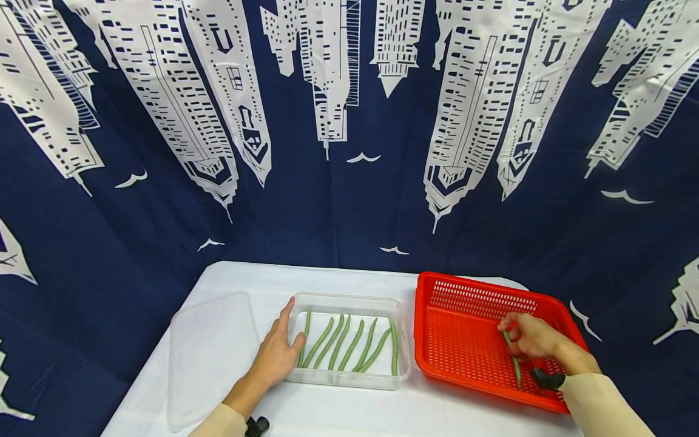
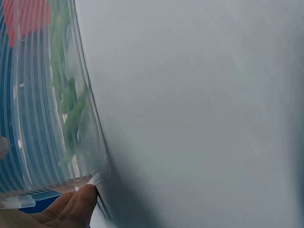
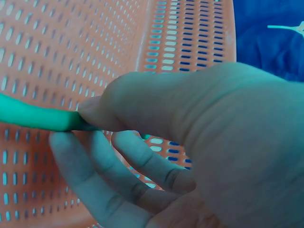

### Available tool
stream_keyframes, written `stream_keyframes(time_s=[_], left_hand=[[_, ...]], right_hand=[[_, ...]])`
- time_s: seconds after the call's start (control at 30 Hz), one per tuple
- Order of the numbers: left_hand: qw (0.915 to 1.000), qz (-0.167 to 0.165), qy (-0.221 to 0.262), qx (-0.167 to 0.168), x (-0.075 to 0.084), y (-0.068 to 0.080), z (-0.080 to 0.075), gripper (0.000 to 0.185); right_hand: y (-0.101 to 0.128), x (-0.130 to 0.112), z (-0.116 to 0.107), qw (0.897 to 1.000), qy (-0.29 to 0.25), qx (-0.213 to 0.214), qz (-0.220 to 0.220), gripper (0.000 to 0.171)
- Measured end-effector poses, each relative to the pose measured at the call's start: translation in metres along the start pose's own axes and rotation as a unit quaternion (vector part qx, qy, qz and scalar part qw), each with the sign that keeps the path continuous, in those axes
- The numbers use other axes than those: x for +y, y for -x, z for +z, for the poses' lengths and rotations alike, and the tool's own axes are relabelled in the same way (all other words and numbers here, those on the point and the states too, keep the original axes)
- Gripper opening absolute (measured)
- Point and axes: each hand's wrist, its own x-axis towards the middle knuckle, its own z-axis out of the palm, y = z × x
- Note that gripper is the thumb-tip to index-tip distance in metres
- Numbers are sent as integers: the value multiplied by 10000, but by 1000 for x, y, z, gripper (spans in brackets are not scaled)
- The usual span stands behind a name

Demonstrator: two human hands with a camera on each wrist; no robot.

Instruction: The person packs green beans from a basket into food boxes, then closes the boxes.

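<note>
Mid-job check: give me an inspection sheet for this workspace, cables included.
Surface: white table.
Box: clear, no lid on; eight green beans inside, side by side.
Basket: red, perforated, right of the box.
Lid: translucent, flat on the table, left of the box.
Clutter: nothing seen.
Left grip: touches the box's left end.
Right grip: over the basket, pinches one bean near its end.
Cables: nothing seen.
Surroundings: blue cloth with a white skyline print.
</note>
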Motion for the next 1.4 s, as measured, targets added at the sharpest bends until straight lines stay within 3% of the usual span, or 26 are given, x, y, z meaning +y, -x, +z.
stream_keyframes(time_s=[0.07, 0.47, 0.87, 1.4], left_hand=[[10000, 2, 4, -3, 0, 0, 0, 83], [10000, -5, 1, -22, 1, -1, -1, 84], [10000, 10, -1, -24, -1, -1, 0, 85], [10000, 25, 42, 7, -2, 0, 0, 85]], right_hand=[[1, -5, -1, 9985, 485, 140, -211, 42], [1, -21, -1, 9909, 1143, 444, -553, 44], [4, -42, 3, 9944, 713, 321, -716, 50], [9, -66, 13, 9896, 925, 520, -973, 49]])
